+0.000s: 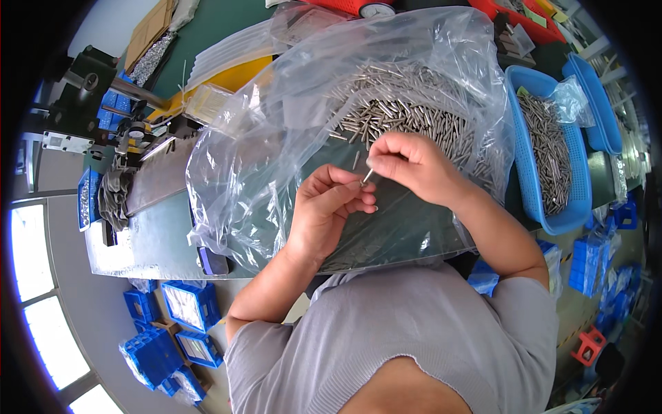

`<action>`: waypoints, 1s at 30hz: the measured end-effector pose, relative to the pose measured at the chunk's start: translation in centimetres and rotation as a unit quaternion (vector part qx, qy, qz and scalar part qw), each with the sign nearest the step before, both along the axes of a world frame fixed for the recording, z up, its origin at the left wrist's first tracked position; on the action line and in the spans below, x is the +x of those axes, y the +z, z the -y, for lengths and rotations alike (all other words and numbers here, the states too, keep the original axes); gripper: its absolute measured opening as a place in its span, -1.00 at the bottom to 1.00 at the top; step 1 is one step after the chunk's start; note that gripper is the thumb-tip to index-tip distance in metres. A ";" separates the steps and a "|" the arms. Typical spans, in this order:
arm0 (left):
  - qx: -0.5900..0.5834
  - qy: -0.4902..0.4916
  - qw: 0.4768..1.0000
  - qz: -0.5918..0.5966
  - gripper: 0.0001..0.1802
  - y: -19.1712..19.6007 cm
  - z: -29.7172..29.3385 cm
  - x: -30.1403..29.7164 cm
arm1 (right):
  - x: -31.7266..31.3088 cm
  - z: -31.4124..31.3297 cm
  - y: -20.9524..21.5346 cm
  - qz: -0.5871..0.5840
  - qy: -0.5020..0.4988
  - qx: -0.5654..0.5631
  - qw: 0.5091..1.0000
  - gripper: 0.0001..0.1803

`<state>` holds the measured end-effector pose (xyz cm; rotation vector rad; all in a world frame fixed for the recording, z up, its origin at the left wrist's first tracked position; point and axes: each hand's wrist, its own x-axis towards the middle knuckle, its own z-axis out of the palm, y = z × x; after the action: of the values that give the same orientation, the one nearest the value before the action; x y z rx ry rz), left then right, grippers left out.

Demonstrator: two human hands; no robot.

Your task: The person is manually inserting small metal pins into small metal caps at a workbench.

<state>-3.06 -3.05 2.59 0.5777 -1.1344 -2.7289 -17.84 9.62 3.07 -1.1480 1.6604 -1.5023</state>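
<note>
Between my two hands is a small, thin metal pin (368,175). My right hand (407,164) pinches its upper end between thumb and fingertips. At the lower end, the thumb and forefinger of my left hand (329,201) close together on a tiny part too small to make out. Just beyond my hands, a large heap of similar metal pins (414,119) lies in a spread-out clear plastic bag (276,124) on the green tabletop. One loose pin (356,160) rests apart from the heap, close to my fingers.
At the right stands a blue basket (583,186) of metal pins, with another blue basket (600,103) behind it. A bench machine (89,83) occupies the far left. A dark blue box (212,261) sits at the table's front edge. Blue crates (189,303) are stacked on the floor.
</note>
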 end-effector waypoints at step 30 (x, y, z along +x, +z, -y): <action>-0.001 0.001 1.000 0.029 -0.93 -0.3 0.2 0.1 | -0.3 -0.8 1.4 -0.189 0.002 -0.001 0.982 -0.90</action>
<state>-3.00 -3.27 2.34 0.6609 -1.1486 -2.7258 -18.15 10.37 4.51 -1.5088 1.8987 -1.3413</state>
